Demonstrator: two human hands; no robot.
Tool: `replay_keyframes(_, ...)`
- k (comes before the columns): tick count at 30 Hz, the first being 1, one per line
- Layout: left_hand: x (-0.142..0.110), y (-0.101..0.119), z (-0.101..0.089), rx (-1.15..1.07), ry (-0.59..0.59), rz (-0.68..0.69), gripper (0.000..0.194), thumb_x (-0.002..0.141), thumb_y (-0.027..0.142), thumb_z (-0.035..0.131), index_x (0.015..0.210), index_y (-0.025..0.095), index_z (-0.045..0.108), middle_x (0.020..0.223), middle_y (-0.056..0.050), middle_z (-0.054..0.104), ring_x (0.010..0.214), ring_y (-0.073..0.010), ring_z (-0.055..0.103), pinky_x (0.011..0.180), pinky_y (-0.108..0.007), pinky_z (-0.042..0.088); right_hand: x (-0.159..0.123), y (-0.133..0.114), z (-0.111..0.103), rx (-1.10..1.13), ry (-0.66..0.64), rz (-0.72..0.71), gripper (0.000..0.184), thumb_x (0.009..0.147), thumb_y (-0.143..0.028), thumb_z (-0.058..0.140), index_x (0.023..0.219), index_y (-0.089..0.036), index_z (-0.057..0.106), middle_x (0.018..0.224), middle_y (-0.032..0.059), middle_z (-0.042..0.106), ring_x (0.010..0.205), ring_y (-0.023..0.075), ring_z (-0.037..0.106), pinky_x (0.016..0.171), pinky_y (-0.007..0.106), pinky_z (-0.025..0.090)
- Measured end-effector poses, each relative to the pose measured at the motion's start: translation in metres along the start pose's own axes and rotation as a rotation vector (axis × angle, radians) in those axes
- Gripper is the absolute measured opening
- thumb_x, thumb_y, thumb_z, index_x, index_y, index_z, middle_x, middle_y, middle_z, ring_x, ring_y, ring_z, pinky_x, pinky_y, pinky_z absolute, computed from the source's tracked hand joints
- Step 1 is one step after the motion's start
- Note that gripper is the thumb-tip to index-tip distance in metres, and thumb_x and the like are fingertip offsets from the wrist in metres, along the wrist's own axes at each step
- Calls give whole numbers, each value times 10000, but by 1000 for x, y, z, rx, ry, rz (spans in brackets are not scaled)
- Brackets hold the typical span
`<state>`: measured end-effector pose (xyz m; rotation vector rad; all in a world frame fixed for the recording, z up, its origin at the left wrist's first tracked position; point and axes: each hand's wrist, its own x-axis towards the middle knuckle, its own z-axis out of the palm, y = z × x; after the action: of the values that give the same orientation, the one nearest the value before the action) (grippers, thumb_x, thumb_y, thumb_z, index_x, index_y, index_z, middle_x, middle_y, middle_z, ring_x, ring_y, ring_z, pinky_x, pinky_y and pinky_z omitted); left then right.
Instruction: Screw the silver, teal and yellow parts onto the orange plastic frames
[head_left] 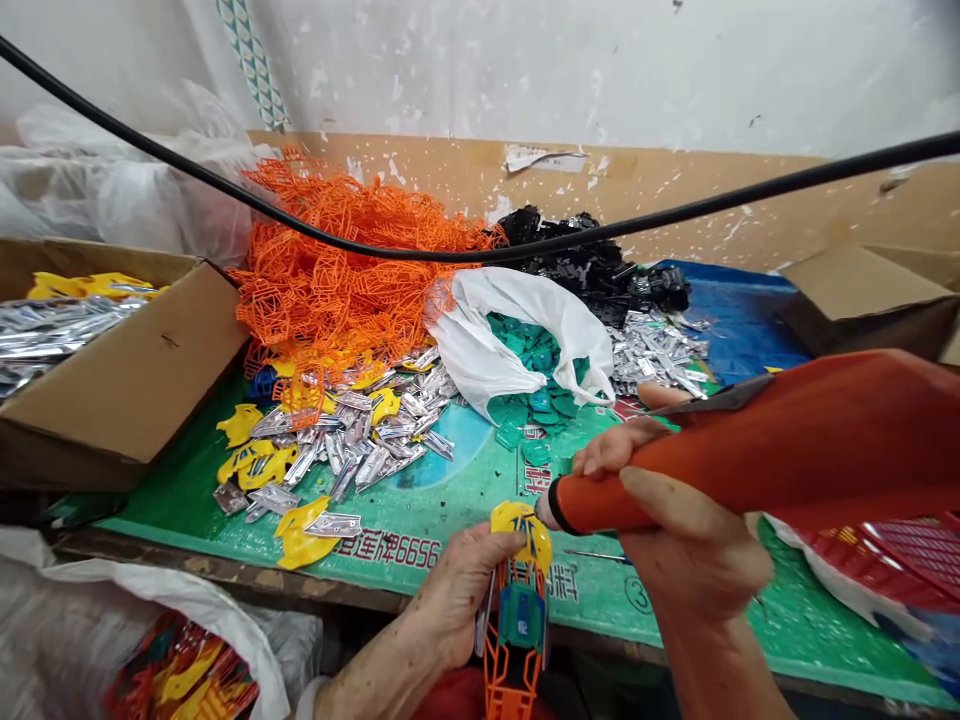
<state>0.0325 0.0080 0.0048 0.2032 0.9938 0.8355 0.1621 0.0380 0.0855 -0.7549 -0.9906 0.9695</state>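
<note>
My left hand [461,575] is closed around a toy car body [517,640] at the table's front edge. The body has an orange lattice frame, a teal middle piece and silver side strips. A yellow piece [517,520] with blue markings sits on its far end, under my left thumb. My right hand [686,530] grips a red electric screwdriver [720,450], its fingers wrapped around the barrel. The screwdriver's tip touches or nearly touches the yellow piece; the exact contact is too small to tell.
Orange frames [337,260], silver and yellow parts [360,440], black parts [570,250] and a white bag [487,330] of teal pieces cover the table. Cardboard boxes stand left [142,370] and right [870,290]. A black cable [420,254] hangs across. A sack [247,620] sits lower left.
</note>
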Motion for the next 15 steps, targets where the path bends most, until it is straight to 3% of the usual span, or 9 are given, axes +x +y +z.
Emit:
replay_keyframes(10, -3, 1, 2, 1, -6, -2, 84, 658, 180, 668, 690, 117, 623, 469, 25, 552, 361, -71, 451, 383, -188, 377, 0, 8, -7, -126, -2, 20, 393, 646, -235, 684, 1017, -287, 565, 685, -38, 615, 604, 167, 574, 647, 386, 496)
replay_keyframes(15, 0, -1, 0, 16, -9, 3, 139, 617, 187, 705, 703, 106, 633, 526, 0, 594, 395, -80, 482, 404, -198, 400, -1, 12, -11, -190, -21, 23, 337, 654, -254, 680, 977, -250, 588, 726, -19, 621, 661, 178, 594, 704, 396, 494)
